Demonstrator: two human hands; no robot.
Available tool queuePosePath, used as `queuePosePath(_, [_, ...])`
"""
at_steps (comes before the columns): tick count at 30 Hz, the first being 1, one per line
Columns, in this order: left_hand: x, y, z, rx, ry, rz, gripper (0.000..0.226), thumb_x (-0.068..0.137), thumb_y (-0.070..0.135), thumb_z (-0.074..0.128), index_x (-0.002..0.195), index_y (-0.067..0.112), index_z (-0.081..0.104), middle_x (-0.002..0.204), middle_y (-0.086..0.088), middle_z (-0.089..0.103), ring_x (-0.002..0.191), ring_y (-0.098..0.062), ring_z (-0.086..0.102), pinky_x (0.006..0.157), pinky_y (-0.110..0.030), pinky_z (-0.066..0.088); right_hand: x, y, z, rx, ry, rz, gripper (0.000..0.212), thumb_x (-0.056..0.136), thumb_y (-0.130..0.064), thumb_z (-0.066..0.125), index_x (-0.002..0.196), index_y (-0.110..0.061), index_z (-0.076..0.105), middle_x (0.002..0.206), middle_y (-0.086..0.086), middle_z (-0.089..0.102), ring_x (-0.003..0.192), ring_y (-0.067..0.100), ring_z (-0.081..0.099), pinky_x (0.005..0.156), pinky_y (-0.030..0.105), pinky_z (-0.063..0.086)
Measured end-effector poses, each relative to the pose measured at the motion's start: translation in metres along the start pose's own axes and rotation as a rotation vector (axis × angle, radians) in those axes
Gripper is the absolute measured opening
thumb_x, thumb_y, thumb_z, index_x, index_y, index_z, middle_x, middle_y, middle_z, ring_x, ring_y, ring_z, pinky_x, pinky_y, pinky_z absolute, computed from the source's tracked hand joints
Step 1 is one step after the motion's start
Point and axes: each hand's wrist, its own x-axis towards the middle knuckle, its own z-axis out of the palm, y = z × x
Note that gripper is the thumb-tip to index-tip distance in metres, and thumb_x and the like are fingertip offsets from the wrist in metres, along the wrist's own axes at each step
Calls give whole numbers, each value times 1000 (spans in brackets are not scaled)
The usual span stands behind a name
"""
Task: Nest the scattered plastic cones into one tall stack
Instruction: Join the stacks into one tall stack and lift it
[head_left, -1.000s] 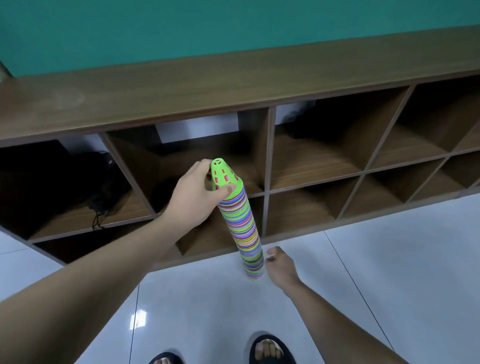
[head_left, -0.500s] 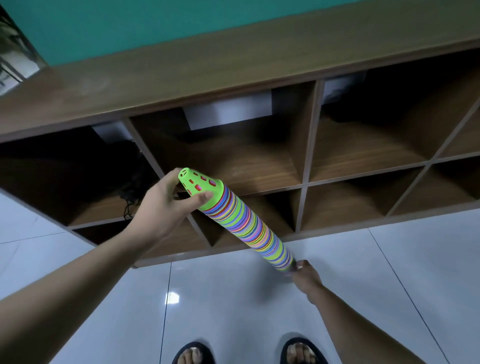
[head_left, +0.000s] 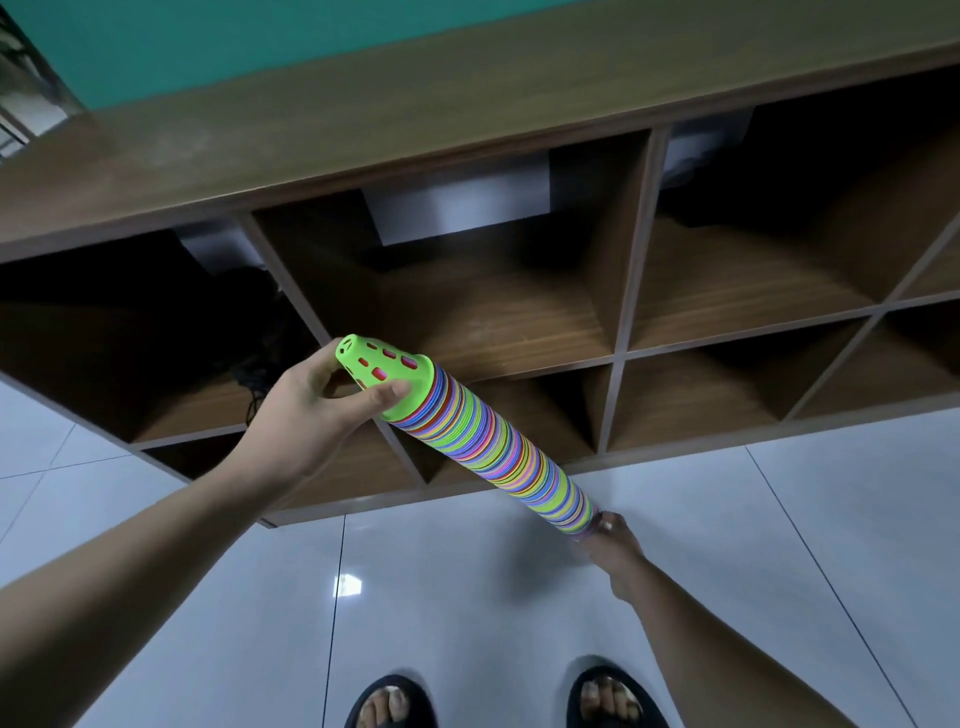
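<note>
A long stack of nested plastic cones (head_left: 493, 447) in many colours is tilted, with its bright green top cone (head_left: 387, 371) up at the left and its base down at the right. My left hand (head_left: 306, 415) grips the green top cone, thumb across its front. My right hand (head_left: 610, 540) holds the base of the stack just above the white floor; its fingers are mostly hidden behind the stack.
A low wooden cubby shelf (head_left: 467, 104) with open compartments stands right behind the stack. Dark cables (head_left: 254, 374) lie in the left compartment. White tiled floor (head_left: 779, 519) spreads in front. My feet in black sandals (head_left: 504, 701) are at the bottom edge.
The stack stood upright on the floor a second ago; it has since been lifted and tipped, top to the left. My right hand has taken hold of its base.
</note>
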Motion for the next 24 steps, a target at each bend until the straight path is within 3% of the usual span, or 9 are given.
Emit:
queuePosePath(3, [1, -1, 0, -26, -18, 9, 36, 90, 38, 83, 123, 28, 75, 118, 7, 80, 111, -11, 75, 106, -48, 57, -8, -4, 0, 109, -39, -36, 49, 82, 7, 64, 113, -31, 61, 96, 15, 72, 83, 29, 61, 66, 34, 50])
queuePosePath(6, [2, -2, -1, -37, -20, 13, 35, 89, 37, 83, 121, 27, 76, 118, 7, 80, 112, -11, 75, 105, -46, 57, -6, -5, 1, 205, -80, -54, 57, 79, 13, 55, 117, -28, 66, 93, 14, 71, 82, 28, 58, 53, 26, 44])
queuePosePath(10, [1, 0, -3, -67, -6, 26, 34, 89, 35, 83, 121, 24, 77, 119, 6, 80, 113, -13, 76, 104, -44, 56, -1, -2, 4, 356, -101, -6, 58, 77, 13, 59, 118, -25, 69, 86, 8, 68, 86, 30, 57, 79, 41, 46])
queuePosePath(13, [3, 2, -5, -126, -3, 27, 34, 89, 32, 84, 121, 23, 77, 120, 1, 80, 114, -21, 76, 105, -45, 57, -13, -7, 2, 485, -93, 33, 58, 84, 14, 65, 125, -27, 61, 103, 4, 72, 96, 27, 67, 98, 46, 57])
queuePosePath(16, [2, 10, -11, -201, 43, 28, 33, 89, 27, 82, 120, 17, 78, 118, -3, 80, 112, -23, 77, 99, -38, 61, -25, -14, -5, 558, -97, 45, 63, 83, 16, 68, 134, -20, 59, 122, 6, 70, 105, 27, 70, 94, 46, 60])
queuePosePath(20, [-4, 28, -21, -254, 94, 78, 30, 90, 26, 79, 117, 14, 78, 115, -5, 81, 106, -19, 77, 83, -21, 59, -46, -25, -23, 554, -99, 25, 68, 79, 16, 74, 138, -16, 61, 134, 13, 67, 115, 33, 69, 89, 48, 63])
queuePosePath(22, [-9, 43, -28, -279, 116, 93, 31, 89, 29, 79, 117, 14, 78, 115, -6, 81, 103, -20, 76, 83, -25, 59, -63, -35, -34, 551, -94, 1, 69, 78, 17, 76, 137, -15, 61, 134, 14, 67, 118, 35, 68, 90, 49, 63])
queuePosePath(24, [-15, 60, -33, -294, 138, 113, 31, 91, 30, 79, 119, 16, 78, 116, -7, 80, 107, -26, 75, 90, -37, 59, -82, -48, -44, 547, -83, -34, 66, 79, 17, 76, 136, -13, 61, 132, 15, 67, 120, 37, 67, 94, 53, 61])
